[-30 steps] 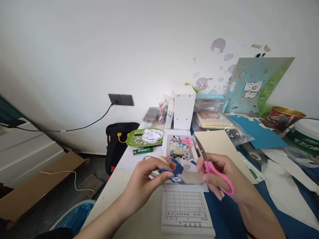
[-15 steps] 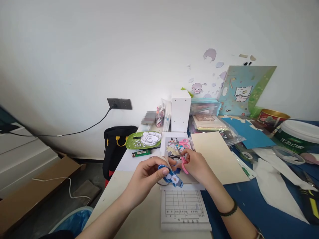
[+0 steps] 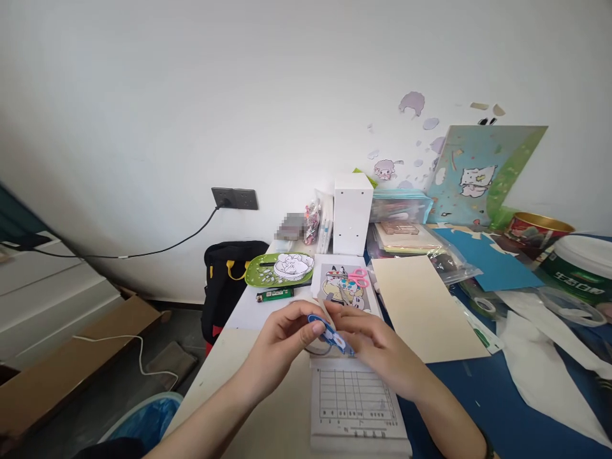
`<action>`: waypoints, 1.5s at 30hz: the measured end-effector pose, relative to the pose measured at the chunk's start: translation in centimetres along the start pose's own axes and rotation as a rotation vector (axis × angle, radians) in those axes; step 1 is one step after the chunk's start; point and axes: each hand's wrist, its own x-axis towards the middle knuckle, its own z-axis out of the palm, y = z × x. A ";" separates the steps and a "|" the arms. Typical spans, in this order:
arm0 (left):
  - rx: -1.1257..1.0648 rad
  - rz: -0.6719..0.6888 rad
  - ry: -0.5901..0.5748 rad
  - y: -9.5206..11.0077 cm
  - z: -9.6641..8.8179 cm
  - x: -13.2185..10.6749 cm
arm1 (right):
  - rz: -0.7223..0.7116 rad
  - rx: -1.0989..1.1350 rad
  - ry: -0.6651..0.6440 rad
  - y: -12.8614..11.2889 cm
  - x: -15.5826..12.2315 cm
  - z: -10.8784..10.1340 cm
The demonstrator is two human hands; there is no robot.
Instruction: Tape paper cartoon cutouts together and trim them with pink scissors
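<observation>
My left hand (image 3: 291, 335) pinches a small blue-edged paper cutout (image 3: 337, 339) with a printed figure, thumb on top. A pale strip (image 3: 326, 313) stands up beside the cutout. Close against its right side, my right hand (image 3: 377, 338) has its fingers curled behind and around the cutout's edge. A thin scissor blade (image 3: 344, 297) shows just beyond the right fingers; its handle is hidden. Further back, pink-handled scissors (image 3: 357, 277) lie on a printed cartoon sheet (image 3: 329, 293). Below the hands lies a pad with a printed table (image 3: 354, 398).
A green tray (image 3: 255, 274) with a white cutout and a green-labelled small item (image 3: 275, 295) sit to the left. A cream card (image 3: 415, 306), white paper scraps (image 3: 540, 363) and a large tub (image 3: 578, 274) are at right. A white box (image 3: 352, 213) stands behind.
My right hand has moved left and down to the cutout, and the pink handle it held is now out of sight. The cutout has tilted. The view has shifted slightly left.
</observation>
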 end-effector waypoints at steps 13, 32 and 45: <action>-0.097 -0.083 -0.150 0.3 -0.9 0.4 | 0.139 0.190 0.277 1.0 -0.2 -0.5; 0.160 0.073 0.190 -1.2 0.4 0.1 | 0.133 0.500 0.481 1.6 0.0 0.3; 0.141 -0.050 0.233 -0.2 0.4 0.6 | 0.022 0.707 0.455 1.2 -0.2 0.5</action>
